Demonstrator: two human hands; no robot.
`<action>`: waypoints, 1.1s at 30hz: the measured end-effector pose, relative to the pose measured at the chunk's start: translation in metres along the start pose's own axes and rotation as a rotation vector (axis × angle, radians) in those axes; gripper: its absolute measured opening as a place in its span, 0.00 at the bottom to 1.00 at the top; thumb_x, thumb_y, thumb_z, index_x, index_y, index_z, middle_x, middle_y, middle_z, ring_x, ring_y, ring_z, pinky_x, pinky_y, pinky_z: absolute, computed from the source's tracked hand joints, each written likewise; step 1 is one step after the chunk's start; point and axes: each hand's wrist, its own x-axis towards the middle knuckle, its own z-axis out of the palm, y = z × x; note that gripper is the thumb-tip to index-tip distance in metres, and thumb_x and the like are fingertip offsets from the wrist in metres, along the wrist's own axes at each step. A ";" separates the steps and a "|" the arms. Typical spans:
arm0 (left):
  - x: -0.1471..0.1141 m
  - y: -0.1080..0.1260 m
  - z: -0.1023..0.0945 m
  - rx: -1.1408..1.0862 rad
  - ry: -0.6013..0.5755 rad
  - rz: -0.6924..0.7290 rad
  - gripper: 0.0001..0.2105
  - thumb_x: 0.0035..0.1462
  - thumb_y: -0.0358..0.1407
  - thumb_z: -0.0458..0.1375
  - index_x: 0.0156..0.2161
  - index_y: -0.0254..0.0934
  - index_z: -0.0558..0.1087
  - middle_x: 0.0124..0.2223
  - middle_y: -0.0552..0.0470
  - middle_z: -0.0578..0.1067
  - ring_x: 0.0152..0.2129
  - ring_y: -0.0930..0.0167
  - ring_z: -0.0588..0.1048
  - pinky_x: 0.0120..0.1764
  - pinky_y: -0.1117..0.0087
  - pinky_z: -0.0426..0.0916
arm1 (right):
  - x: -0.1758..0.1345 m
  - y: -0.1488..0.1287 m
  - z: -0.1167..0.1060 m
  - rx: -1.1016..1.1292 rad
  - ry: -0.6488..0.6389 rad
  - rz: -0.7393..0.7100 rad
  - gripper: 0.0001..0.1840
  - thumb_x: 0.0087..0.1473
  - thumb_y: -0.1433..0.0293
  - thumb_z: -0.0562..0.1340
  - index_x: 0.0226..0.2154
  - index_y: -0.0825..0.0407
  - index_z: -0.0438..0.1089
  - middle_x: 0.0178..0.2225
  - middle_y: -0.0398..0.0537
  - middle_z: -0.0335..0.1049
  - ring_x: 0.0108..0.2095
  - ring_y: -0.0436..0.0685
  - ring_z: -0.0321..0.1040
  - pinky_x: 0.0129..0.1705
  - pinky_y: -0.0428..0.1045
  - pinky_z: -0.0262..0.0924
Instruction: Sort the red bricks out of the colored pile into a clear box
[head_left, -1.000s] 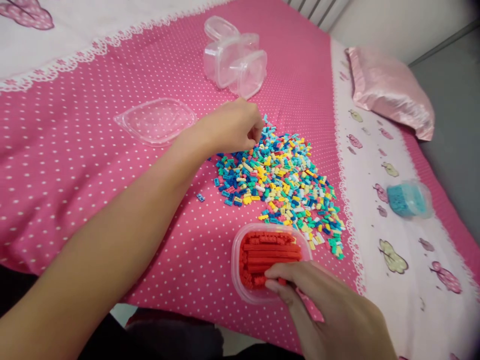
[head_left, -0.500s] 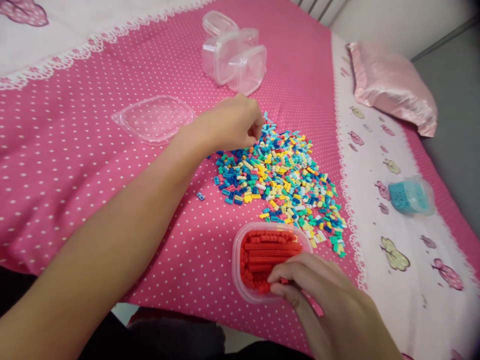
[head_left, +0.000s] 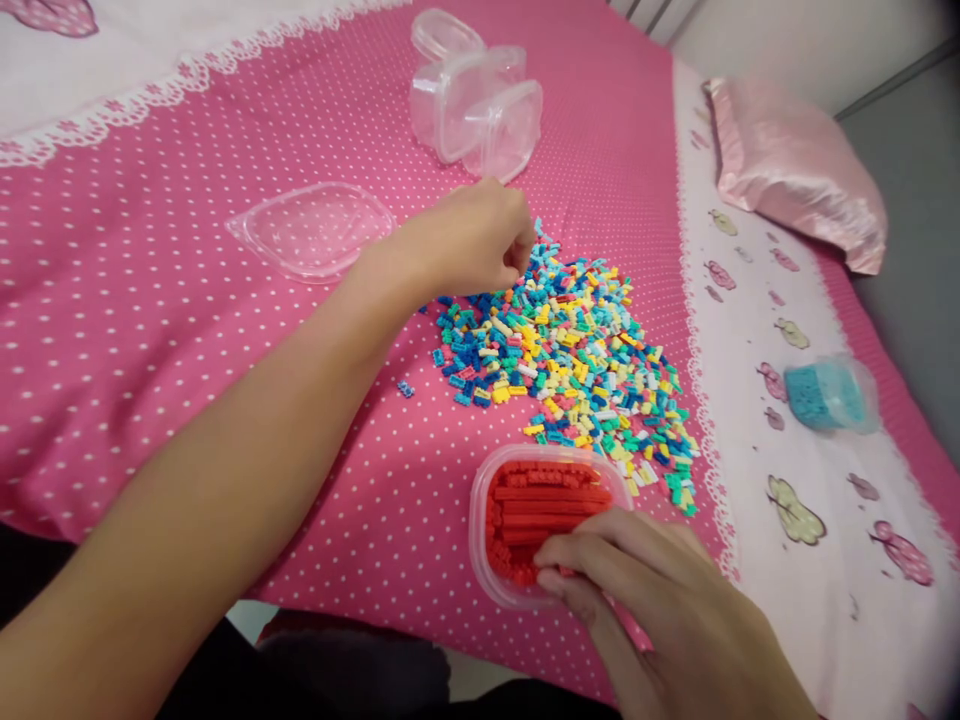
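Note:
At the far edge of a pile of small plastic building bricks (head_left: pixel 577 350), my left hand (head_left: pixel 487 235) reaches down with its fingers curled together. Whatever those fingertips hold, if anything, is hidden. My right hand (head_left: pixel 637 580) reaches over the near right rim of a clear plastic tub (head_left: pixel 478 540). Its thumb and forefinger are pinched together just above the red bricks (head_left: pixel 551 505) in the tub; what lies between them cannot be made out. Some of the red bricks are joined into long rows, others sit along the tub's wall.
Several clear tubs (head_left: pixel 465 110) cluster beyond the pile. A clear lid (head_left: pixel 315 230) lies on the pink dotted bedspread (head_left: pixel 150 270) to the left. On the right are a tub of blue bricks (head_left: pixel 829 395) and a pink satin pillow (head_left: pixel 802 170). One blue brick (head_left: pixel 405 388) lies apart.
The view has shifted slightly, so everything sits a little to the right. Both hands keep nearly the same places and poses, at the pile and over the red bricks.

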 end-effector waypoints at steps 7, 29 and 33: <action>0.000 0.000 -0.002 -0.007 0.006 0.011 0.15 0.50 0.32 0.56 0.39 0.38 0.83 0.30 0.49 0.80 0.29 0.67 0.76 0.37 0.68 0.64 | 0.007 0.001 -0.005 0.008 -0.118 -0.035 0.10 0.65 0.71 0.57 0.35 0.44 0.71 0.31 0.41 0.72 0.30 0.55 0.69 0.33 0.51 0.61; 0.002 -0.005 0.003 -0.048 0.050 0.033 0.15 0.48 0.31 0.56 0.39 0.40 0.83 0.30 0.50 0.81 0.35 0.65 0.78 0.41 0.67 0.68 | 0.011 0.001 -0.008 -0.063 -0.137 -0.092 0.11 0.66 0.71 0.55 0.34 0.46 0.71 0.31 0.43 0.73 0.30 0.57 0.70 0.34 0.52 0.62; 0.001 -0.005 0.002 -0.026 0.060 0.032 0.15 0.48 0.32 0.56 0.39 0.40 0.83 0.30 0.50 0.81 0.35 0.65 0.78 0.41 0.68 0.68 | 0.011 0.004 -0.015 -0.071 -0.094 -0.073 0.10 0.64 0.71 0.57 0.37 0.44 0.73 0.33 0.43 0.74 0.31 0.55 0.73 0.33 0.50 0.67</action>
